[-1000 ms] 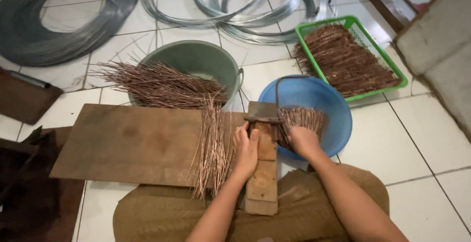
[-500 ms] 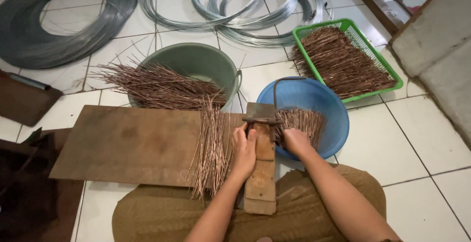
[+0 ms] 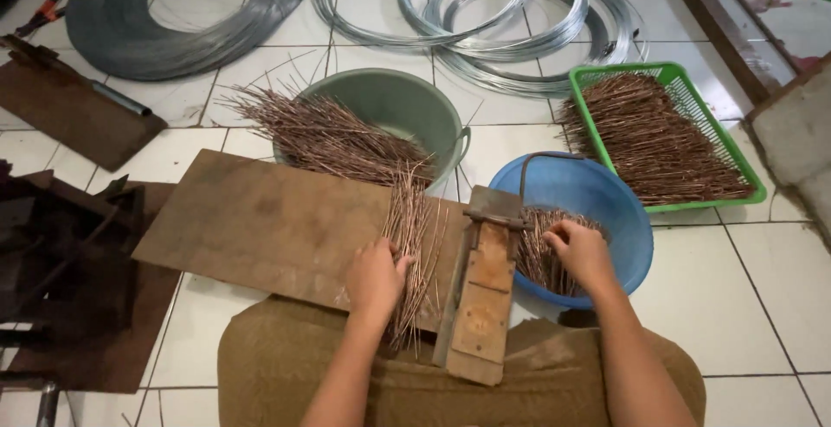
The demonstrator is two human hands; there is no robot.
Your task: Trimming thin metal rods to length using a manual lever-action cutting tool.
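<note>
Several coils of grey wire [image 3: 186,16] lie on the tiled floor beyond a flat wooden board [image 3: 260,224], a green tub [image 3: 389,107] and a blue basin [image 3: 597,202]. Thin copper-coloured rods [image 3: 411,245] lie across the board, under the left hand [image 3: 374,278], its fingers loosely curled on them. Apart from it, the right hand [image 3: 582,252] pinches cut pieces [image 3: 541,250] in the basin, beside a hinged wooden cutter [image 3: 480,297]. Feeding seems in hand; squaring the rod ends looks needed.

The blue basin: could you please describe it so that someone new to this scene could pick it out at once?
Start at the wooden cutting jig in front of the person; the blue basin sits on the floor tiles just right of it, under the right hand. Unlike the grey-green basin and the rectangular green tray, it is round, bright blue and holds short cut pieces.
</note>
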